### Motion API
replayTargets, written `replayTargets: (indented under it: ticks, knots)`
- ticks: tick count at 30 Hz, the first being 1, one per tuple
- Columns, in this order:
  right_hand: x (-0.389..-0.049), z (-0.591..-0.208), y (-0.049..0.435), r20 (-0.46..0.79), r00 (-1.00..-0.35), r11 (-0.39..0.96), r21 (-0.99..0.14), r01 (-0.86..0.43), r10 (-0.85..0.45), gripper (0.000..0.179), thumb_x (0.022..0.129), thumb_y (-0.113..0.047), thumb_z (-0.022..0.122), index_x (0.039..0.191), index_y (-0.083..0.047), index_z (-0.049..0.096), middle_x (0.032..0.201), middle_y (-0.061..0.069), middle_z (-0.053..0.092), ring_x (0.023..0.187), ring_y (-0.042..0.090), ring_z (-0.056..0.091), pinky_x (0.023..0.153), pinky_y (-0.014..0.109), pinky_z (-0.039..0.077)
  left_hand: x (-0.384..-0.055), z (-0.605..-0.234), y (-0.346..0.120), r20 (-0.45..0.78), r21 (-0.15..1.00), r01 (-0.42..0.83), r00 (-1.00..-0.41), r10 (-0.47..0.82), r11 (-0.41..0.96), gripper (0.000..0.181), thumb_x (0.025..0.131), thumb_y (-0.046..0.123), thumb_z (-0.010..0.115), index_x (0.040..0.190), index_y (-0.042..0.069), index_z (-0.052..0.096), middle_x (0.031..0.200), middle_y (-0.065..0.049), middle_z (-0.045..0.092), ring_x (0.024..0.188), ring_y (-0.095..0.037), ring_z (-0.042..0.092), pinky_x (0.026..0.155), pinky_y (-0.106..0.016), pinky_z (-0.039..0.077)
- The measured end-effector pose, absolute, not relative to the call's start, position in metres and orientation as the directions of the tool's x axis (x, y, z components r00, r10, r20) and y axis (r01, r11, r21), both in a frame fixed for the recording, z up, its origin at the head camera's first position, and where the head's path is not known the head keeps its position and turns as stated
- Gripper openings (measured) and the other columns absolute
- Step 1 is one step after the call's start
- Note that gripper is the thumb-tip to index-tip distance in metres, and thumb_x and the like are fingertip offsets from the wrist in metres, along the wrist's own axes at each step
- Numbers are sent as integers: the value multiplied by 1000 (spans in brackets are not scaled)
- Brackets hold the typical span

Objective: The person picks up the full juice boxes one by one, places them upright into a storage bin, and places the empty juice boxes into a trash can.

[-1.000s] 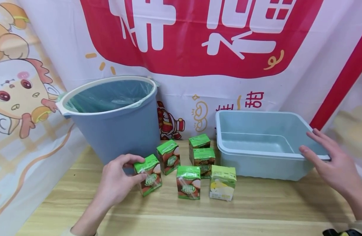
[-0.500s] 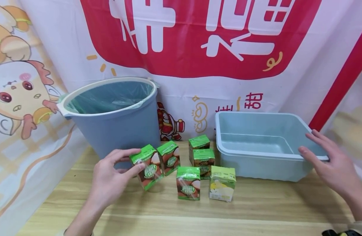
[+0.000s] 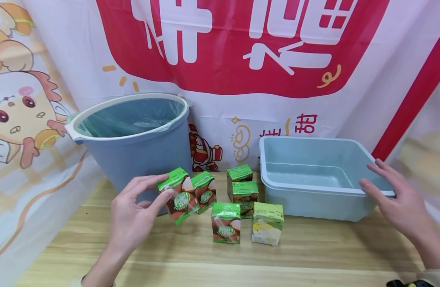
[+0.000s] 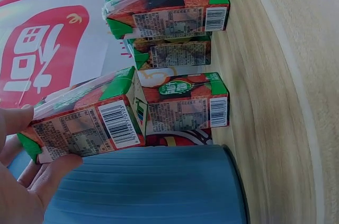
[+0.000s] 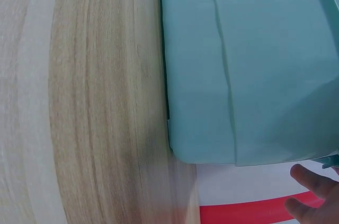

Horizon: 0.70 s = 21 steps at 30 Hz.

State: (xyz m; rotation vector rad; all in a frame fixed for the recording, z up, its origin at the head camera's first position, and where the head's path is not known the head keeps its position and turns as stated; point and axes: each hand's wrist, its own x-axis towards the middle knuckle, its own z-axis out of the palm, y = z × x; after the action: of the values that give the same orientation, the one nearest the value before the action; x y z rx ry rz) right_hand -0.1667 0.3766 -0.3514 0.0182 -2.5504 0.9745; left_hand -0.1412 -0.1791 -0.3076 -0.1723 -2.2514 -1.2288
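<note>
My left hand pinches a red-and-green juice box between thumb and fingers. The box is tilted and raised in front of the bin; the left wrist view shows its barcode side. Beside it stands another red juice box. A third red one and a yellow-green juice box stand nearer the front. Two brownish boxes stand behind them, one partly hidden. At the right, my right hand rests with extended fingers at the rim of a light-blue basin.
A blue bin with a clear liner stands at the back left, just behind the held box. The wooden table carries everything. A printed white-and-red cloth hangs behind.
My left hand has lifted the juice box off the table, tilting it and bringing it up and slightly left toward the bin. The right hand stays at the basin rim.
</note>
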Motion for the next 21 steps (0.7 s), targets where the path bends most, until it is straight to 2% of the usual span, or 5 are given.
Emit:
replayTargets:
  ticks: [10,16,21]
  knots:
    - [-166,-353,377,395,-910,758,-631,-166,130,66,105,-35,64,164,-18,41,179,-7,15,165,45,8,121,83,7,-149,-297,-172,577,708,421,-808,-121,567,30,92,19,85,121,22,80,121,8,72,105,-1,67,71,-16,61]
    - [-166,-353,376,388,-913,756,-635,-162,130,67,105,-36,64,165,-18,40,180,-1,16,165,48,8,119,85,8,-154,-282,-160,584,710,449,-806,-97,542,28,94,19,82,122,21,79,124,7,71,108,-5,65,74,-17,61]
    - [-166,-351,376,388,-913,760,-630,-163,126,67,105,-36,64,165,-18,40,180,2,16,164,49,8,118,86,8,-164,-270,-147,594,713,484,-801,-70,508,27,96,20,81,123,21,79,125,7,71,109,-6,61,72,-17,61]
